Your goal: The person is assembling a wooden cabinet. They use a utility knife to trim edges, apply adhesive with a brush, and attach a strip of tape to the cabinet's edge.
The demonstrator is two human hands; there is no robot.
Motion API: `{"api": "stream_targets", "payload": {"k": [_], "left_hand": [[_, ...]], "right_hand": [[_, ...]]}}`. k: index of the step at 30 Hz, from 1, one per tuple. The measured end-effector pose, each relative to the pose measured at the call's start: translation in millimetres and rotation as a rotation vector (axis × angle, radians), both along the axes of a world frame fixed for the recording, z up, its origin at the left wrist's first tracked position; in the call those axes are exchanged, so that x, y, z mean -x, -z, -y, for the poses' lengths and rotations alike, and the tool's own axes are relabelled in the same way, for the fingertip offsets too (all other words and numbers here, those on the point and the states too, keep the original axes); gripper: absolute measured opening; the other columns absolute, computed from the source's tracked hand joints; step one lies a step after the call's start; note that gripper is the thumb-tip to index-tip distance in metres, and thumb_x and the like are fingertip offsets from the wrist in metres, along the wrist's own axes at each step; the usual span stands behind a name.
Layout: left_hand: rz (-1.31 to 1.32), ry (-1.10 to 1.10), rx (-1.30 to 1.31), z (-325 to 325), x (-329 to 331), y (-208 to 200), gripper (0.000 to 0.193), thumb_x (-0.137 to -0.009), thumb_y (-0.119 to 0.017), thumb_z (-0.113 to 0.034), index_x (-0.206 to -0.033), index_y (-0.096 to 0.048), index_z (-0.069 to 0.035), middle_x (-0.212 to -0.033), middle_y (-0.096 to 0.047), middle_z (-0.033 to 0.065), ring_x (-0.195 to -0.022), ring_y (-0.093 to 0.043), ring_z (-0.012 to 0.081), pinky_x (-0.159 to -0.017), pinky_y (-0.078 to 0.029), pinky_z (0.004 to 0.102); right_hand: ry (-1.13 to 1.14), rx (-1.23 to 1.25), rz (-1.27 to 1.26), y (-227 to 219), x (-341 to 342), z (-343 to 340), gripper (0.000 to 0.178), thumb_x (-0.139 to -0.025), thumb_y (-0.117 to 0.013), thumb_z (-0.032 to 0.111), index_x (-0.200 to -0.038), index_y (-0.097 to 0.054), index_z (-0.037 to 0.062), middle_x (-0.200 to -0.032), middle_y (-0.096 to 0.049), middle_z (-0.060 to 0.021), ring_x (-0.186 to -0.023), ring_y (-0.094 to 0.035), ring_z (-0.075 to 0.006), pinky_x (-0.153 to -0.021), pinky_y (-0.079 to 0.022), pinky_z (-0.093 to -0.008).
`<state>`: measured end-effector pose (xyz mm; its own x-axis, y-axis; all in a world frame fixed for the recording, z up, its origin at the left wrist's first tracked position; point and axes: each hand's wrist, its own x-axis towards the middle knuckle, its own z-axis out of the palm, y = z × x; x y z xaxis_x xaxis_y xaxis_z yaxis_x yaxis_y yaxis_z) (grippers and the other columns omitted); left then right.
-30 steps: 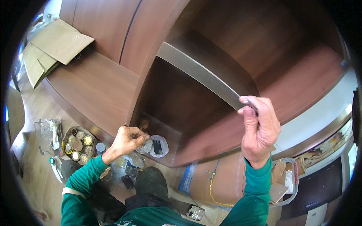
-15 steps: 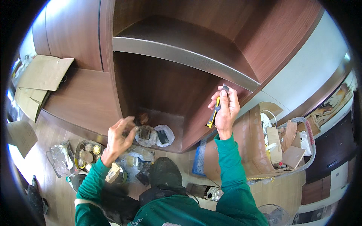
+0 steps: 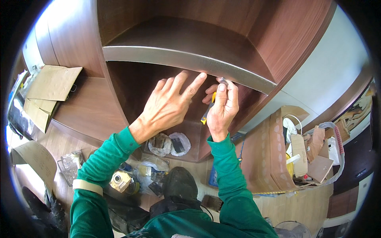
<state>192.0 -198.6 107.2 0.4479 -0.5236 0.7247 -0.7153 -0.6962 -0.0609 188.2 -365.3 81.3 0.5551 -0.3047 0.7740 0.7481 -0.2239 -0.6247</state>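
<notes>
Left hand (image 3: pixel 168 102) spread-fingered at the metallic shelf edge (image 3: pixel 186 60), right hand (image 3: pixel 222 108) holding yellow-and-black tool (image 3: pixel 208 109) just below, thumb and fingertip pinching a small grey piece (image 3: pixel 223 81); light, even pressure seems best

**Both Hands (image 3: pixel 168 102) Working Under a Silver Shelf Edge (image 3: pixel 158 55)**

We are holding a yellow-and-dark tool (image 3: pixel 208 108) in the right hand (image 3: pixel 218 93), close under the shelf edge. We are pointing the left index finger (image 3: pixel 193 87) at the same lower rim; whether it is touching, we cannot tell. Below, two round, plastic-wrapped containers (image 3: pixel 159 149) are sitting side by side on the cabinet's bottom. A large cardboard box (image 3: pixel 254 160) is standing to our right, and cardboard sheets (image 3: pixel 53 83) are lying to our left.
</notes>
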Motion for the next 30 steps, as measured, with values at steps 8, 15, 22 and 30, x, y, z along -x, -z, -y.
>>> {"api": "stream_targets", "payload": {"k": [8, 15, 22, 30], "left_hand": [[0.025, -0.036, 0.003, -17, -2, 5, 0.094, -0.075, -0.079, -0.013, -0.158, -0.036, -0.012, -0.140, -0.049, 0.0224, -0.115, -0.057, 0.0363, -0.094, -0.047, 0.0450], [0.031, -0.021, 0.018, -17, -2, 5, 0.093, -0.075, -0.079, -0.012, -0.158, -0.037, -0.012, -0.139, -0.050, 0.0224, -0.113, -0.058, 0.0358, -0.094, -0.047, 0.0446], [0.038, -0.017, 0.020, -20, -3, 4, 0.092, -0.074, -0.079, -0.012, -0.157, -0.038, -0.013, -0.138, -0.051, 0.0220, -0.114, -0.058, 0.0357, -0.096, -0.046, 0.0447], [0.053, -0.013, 0.040, -22, -3, 5, 0.093, -0.073, -0.080, -0.012, -0.157, -0.039, -0.013, -0.137, -0.051, 0.0221, -0.112, -0.058, 0.0358, -0.095, -0.046, 0.0448]], "right_hand": [[-0.032, -0.090, 0.074, 5, -9, -7, 0.020, -0.109, -0.050, 0.016, -0.119, -0.060, 0.0009, -0.081, -0.065, -0.0063, -0.061, -0.058, -0.0084, -0.053, -0.048, -0.0223], [-0.046, -0.049, 0.033, 6, -12, -15, 0.022, -0.110, -0.047, 0.020, -0.119, -0.057, 0.0018, -0.083, -0.065, -0.0081, -0.060, -0.056, -0.0094, -0.054, -0.047, -0.0229], [-0.038, -0.081, 0.078, 5, -15, -23, 0.022, -0.110, -0.046, 0.018, -0.118, -0.057, 0.0011, -0.082, -0.064, -0.0072, -0.058, -0.054, -0.0089, -0.053, -0.046, -0.0224], [-0.044, -0.112, 0.070, 5, -16, -29, 0.020, -0.109, -0.049, 0.017, -0.116, -0.059, 0.0011, -0.079, -0.064, -0.0049, -0.058, -0.055, -0.0065, -0.053, -0.045, -0.0218]]}}
